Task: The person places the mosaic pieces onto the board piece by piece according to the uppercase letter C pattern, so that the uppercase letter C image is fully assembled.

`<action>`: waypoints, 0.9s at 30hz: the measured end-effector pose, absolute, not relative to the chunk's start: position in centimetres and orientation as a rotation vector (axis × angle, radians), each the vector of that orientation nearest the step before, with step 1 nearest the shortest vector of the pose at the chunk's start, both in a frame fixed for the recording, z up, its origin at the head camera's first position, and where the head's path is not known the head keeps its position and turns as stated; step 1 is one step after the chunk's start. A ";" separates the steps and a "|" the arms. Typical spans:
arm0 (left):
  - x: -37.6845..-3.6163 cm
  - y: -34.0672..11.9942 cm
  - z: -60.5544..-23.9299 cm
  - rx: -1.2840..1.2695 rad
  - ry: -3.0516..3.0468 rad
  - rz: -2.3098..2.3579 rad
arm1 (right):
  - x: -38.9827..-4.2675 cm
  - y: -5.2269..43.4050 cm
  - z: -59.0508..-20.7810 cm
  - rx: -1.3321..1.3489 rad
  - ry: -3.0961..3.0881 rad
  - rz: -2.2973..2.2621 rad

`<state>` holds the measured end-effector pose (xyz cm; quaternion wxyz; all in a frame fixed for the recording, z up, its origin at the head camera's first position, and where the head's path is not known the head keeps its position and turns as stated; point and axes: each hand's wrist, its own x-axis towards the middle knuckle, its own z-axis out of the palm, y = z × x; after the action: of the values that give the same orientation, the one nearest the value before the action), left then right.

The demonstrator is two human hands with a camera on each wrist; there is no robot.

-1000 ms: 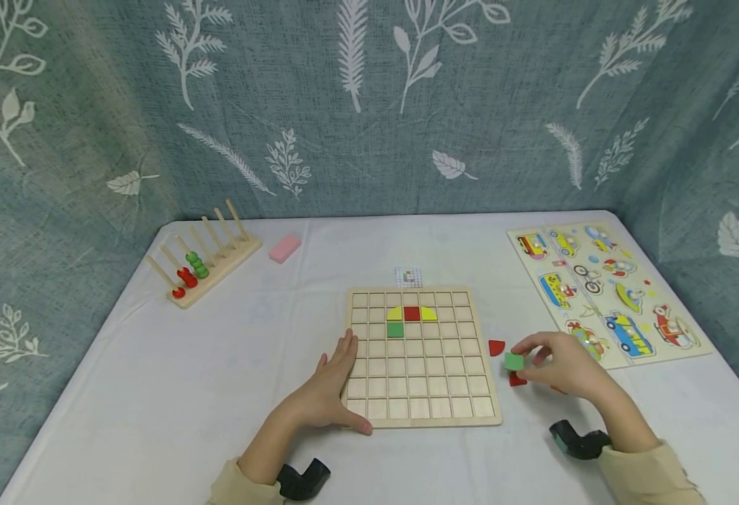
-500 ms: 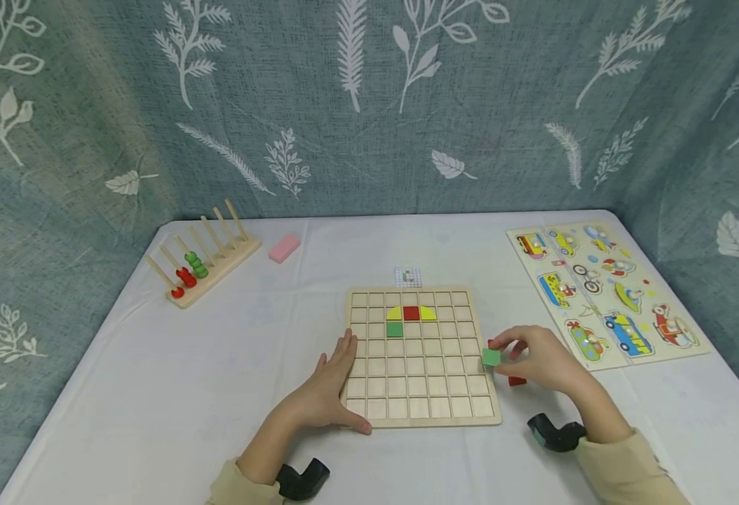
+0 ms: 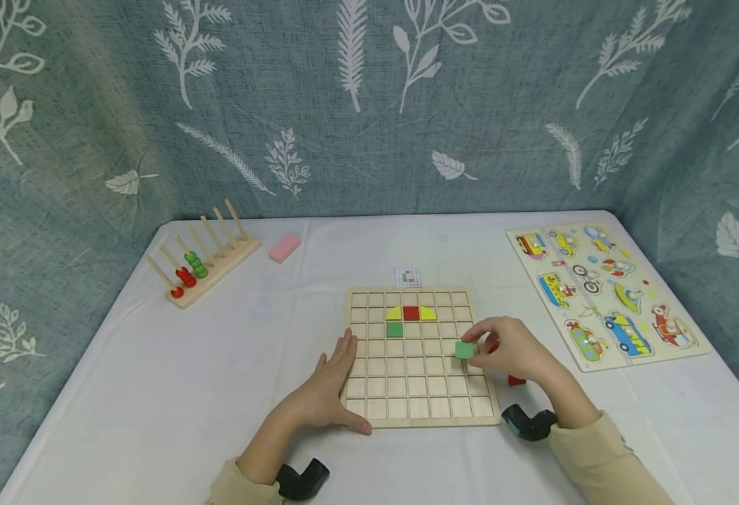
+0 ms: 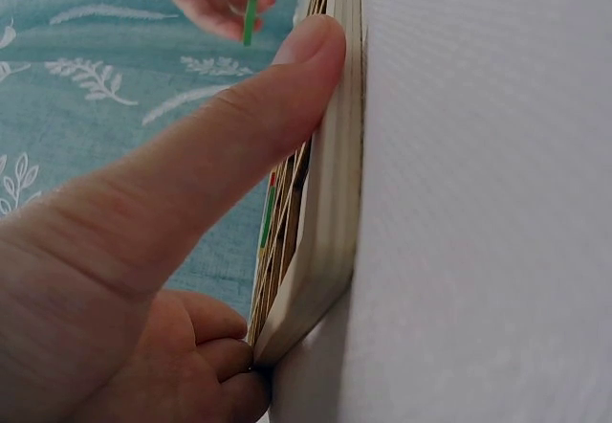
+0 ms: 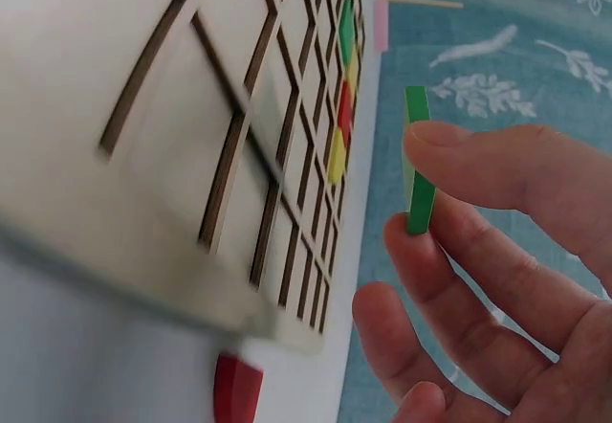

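My left hand lies flat, fingers straight, thumb pressed on the wooden board's near-left edge. My right hand pinches a green tile between thumb and fingertips, above the board's right side.

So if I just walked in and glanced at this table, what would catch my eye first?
Probably the right hand pinching a small green square tile just above the right side of the wooden grid board, which already holds a red, two yellow and a green piece near its top. The left hand rests against the board's left edge. Further right lies a bright vehicle puzzle.
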<state>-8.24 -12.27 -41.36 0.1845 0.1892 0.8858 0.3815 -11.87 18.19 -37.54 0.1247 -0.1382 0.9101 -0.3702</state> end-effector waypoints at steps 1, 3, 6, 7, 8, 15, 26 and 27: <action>-8.2 -12.3 -41.4 0.534 2.498 1.075 | -12.0 18.0 -37.5 -0.415 2.652 -1.078; -8.2 -12.3 -41.4 0.536 2.499 1.074 | -12.1 17.6 -37.6 -0.425 2.653 -1.075; -8.2 -12.3 -41.4 0.538 2.499 1.076 | -12.4 17.0 -37.6 -0.452 2.654 -1.069; -8.2 -12.3 -41.4 0.539 2.499 1.076 | -12.5 16.8 -37.6 -0.461 2.653 -1.068; -8.2 -12.3 -41.4 0.539 2.499 1.077 | -12.6 16.6 -37.6 -0.467 2.646 -1.070; -8.2 -12.3 -41.4 0.536 2.497 1.080 | -13.0 15.2 -37.8 -0.508 2.626 -1.062; -8.3 -12.3 -41.5 0.547 2.492 1.072 | -13.5 13.2 -37.9 -0.504 2.621 -0.994; -8.3 -12.3 -41.5 0.547 2.492 1.071 | -13.5 13.0 -37.9 -0.497 2.621 -0.985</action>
<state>-8.33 -12.34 -41.49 0.1861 0.1943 0.8848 0.3804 -13.49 12.99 -37.87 0.1484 -0.1728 0.9115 -0.3426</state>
